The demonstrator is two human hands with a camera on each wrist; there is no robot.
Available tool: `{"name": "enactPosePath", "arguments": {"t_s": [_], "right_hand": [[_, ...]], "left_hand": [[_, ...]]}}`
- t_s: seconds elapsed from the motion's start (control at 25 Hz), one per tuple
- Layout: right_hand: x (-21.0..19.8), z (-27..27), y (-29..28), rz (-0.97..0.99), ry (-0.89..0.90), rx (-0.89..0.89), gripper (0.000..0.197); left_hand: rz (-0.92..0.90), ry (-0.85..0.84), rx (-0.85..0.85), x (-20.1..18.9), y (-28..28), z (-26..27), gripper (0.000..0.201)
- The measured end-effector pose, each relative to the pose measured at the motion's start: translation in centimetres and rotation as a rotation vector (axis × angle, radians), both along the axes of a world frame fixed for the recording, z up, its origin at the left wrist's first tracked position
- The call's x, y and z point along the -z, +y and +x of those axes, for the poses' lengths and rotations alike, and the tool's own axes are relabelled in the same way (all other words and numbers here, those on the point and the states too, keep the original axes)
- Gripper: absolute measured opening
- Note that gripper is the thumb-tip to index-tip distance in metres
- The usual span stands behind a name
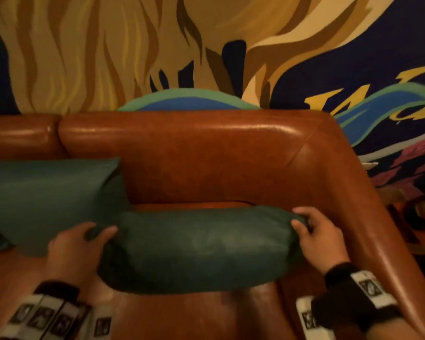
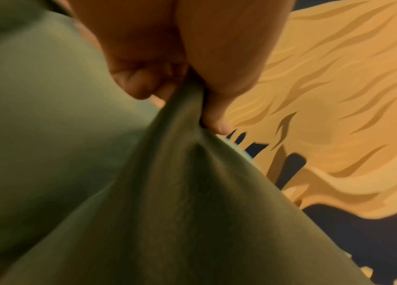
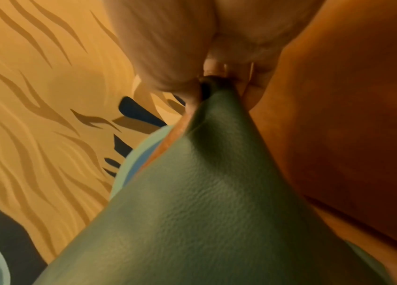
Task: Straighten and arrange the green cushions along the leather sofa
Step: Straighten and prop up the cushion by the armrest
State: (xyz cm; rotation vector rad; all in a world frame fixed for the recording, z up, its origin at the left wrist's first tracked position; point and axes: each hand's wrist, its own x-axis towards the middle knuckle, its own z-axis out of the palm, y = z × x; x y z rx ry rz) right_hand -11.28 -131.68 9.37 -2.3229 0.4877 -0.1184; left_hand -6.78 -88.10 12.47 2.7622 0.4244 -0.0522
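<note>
A green cushion (image 1: pixel 196 246) lies flat across the seat of the brown leather sofa (image 1: pixel 206 153), near its right arm. My left hand (image 1: pixel 93 231) pinches the cushion's far left corner (image 2: pixel 182 108) between thumb and fingers. My right hand (image 1: pixel 302 220) pinches the far right corner (image 3: pixel 216 92) the same way. A second green cushion (image 1: pixel 49 195) leans upright against the backrest to the left; the held cushion's left end reaches in front of it.
The sofa's right arm (image 1: pixel 368 217) runs down the right side, close to my right hand. A painted mural wall (image 1: pixel 133 45) rises behind the backrest. Bare seat leather (image 1: pixel 201 315) shows in front of the cushion.
</note>
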Motion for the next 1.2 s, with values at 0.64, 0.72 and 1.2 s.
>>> {"name": "enactPosePath", "arguments": {"t_s": [0.64, 0.72, 1.2], "right_hand": [[6.5, 16.8, -3.5, 0.445, 0.106, 0.353, 0.017], [6.3, 17.0, -3.8, 0.491, 0.033, 0.383, 0.025], [-0.1, 16.1, 0.9, -0.107, -0.239, 0.063, 0.033]], "left_hand": [[-0.673, 0.084, -0.088, 8.7, -3.0, 18.1, 0.04], [-0.454, 0.007, -0.073, 8.0, -3.6, 18.4, 0.037], [-0.181, -0.276, 0.114, 3.6, -10.2, 15.9, 0.047]]}}
